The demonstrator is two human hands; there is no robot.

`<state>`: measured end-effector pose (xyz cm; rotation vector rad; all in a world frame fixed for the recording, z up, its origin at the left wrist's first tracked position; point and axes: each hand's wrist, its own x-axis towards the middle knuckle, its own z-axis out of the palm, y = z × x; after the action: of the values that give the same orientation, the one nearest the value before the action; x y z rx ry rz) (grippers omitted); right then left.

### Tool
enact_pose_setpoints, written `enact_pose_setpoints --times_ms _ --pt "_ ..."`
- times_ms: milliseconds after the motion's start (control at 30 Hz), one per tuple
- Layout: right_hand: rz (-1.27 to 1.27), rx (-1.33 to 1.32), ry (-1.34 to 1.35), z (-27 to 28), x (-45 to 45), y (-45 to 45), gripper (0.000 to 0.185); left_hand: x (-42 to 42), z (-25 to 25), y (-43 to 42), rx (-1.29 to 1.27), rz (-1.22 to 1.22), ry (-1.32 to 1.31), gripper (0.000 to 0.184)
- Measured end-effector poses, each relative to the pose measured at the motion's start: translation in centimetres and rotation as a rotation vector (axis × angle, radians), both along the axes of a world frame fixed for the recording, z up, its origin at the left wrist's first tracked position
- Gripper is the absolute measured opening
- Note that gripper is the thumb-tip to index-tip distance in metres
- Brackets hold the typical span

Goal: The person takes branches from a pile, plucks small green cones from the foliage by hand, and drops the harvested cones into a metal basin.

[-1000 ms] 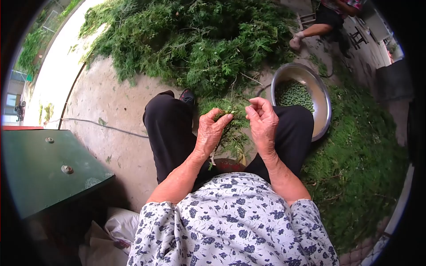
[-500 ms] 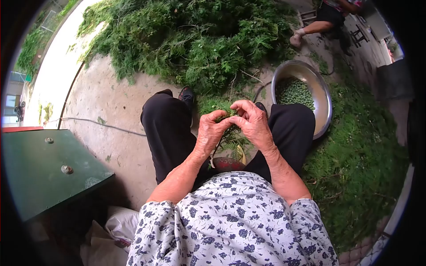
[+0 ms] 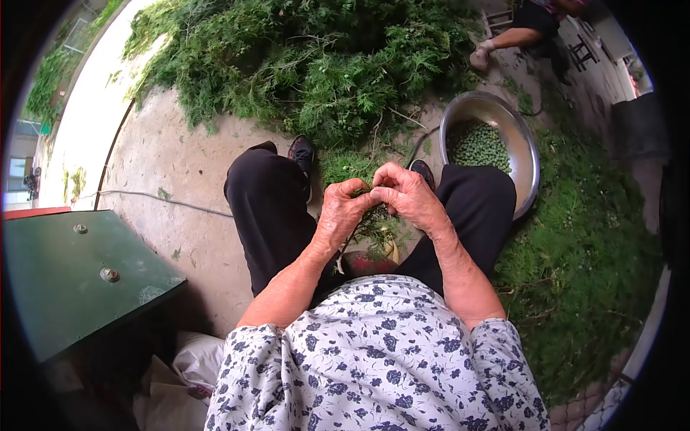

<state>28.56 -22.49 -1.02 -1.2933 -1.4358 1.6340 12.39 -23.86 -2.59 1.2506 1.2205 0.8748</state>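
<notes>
Both hands are held close together over the gap between the knees. A leafy sprig is gripped in the left hand, between thumb and curled fingers; its bare stem is let down toward the lap, and its leaves are partly hidden by the hands. The right hand is brought against the left, thumb tips meeting or nearly so; its thumb and forefinger are drawn together at the sprig's upper end. Whether anything is pinched there cannot be told, the contact point being covered.

A metal bowl, tilted in view, is placed just beside the right knee; a quantity of small green berries is contained in it. A large pile of branches is spread on the concrete floor ahead of the feet. More cut greenery is heaped to the right, near the bowl. A cable is laid across the floor at left. Beyond the bowl, another person's leg is partly seen.
</notes>
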Motion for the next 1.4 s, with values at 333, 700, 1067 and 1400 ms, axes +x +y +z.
enact_pose_setpoints --times_ms 333,700,1067,1400 --pt "-0.151 -0.372 0.51 -1.9 0.3 -0.3 0.015 -0.3 -0.3 0.5 -0.131 -0.024 -0.116 0.009" --pt "-0.253 -0.346 0.892 -0.2 4.0 0.6 0.018 -0.1 -1.2 1.0 -0.397 0.204 -0.543 0.007" --pt "-0.789 0.373 -1.001 0.4 22.5 2.9 0.031 -0.3 -1.3 2.0 -0.475 0.413 -0.949 0.011" --pt "0.042 0.309 -0.474 2.4 5.1 -1.3 0.024 0.8 -2.5 3.1 -0.469 0.462 -1.014 0.007"
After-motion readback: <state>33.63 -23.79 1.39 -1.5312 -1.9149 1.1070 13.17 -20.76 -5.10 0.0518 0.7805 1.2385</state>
